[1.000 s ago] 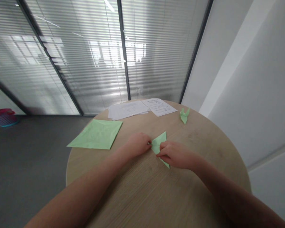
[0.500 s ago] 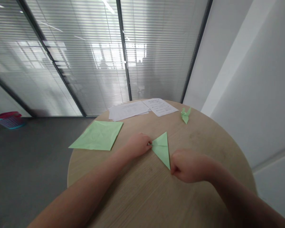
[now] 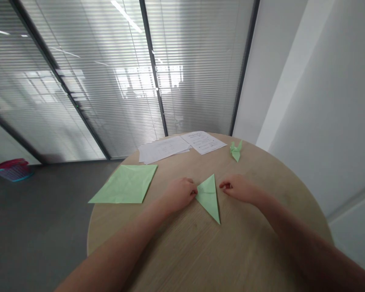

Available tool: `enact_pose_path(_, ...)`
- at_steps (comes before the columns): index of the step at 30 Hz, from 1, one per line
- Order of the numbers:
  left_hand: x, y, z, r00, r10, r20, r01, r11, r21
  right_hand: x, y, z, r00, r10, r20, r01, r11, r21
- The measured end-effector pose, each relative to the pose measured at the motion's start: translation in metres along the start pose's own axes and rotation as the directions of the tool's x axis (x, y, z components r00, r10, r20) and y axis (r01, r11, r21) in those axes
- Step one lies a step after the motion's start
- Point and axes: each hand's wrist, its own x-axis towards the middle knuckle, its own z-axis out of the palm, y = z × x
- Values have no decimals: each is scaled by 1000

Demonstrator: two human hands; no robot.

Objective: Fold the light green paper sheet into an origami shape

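Observation:
A folded triangle of light green paper (image 3: 210, 198) lies on the wooden table, its long edge on the right and a crease across its upper part. My left hand (image 3: 182, 194) is closed on the paper's left corner, fingertips hiding that tip. Just right of the long edge, near its upper half, my right hand (image 3: 239, 187) hovers with fingers curled in and nothing visible in them. A small gap separates it from the paper. Farther back on the right sits a small green origami figure (image 3: 236, 151) with two upright points.
Larger green paper sheets (image 3: 124, 184) lie at the table's left edge. White printed sheets (image 3: 164, 149) are spread at the back of the round table (image 3: 182, 251). A red and blue plastic basket (image 3: 13, 170) stands on the floor at far left. Blinds and white walls border the table.
My right hand has moved from the paper's lower right corner up along the long edge, now slightly apart from it. My left hand stays at the left corner. The view has tilted slightly.

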Motion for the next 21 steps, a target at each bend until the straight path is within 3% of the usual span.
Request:
enact_pose_path(8,0,0,3,1000,21,-1,-21,1000,3,-1,-17,7,997,-68,-25,70,993,99)
enact_pose_path(13,0,1,3,999,-37,-30,37,999,-25,3,-18,11,994,-46,-98,66,974,217)
enact_pose_path(17,0,3,4,996,-84,-44,82,996,-38,7,-19,15,988,13,-157,52,915,400)
enact_pose_path(21,2,4,7,989,-137,-58,135,990,-45,9,-25,22,990,54,-133,36,803,595)
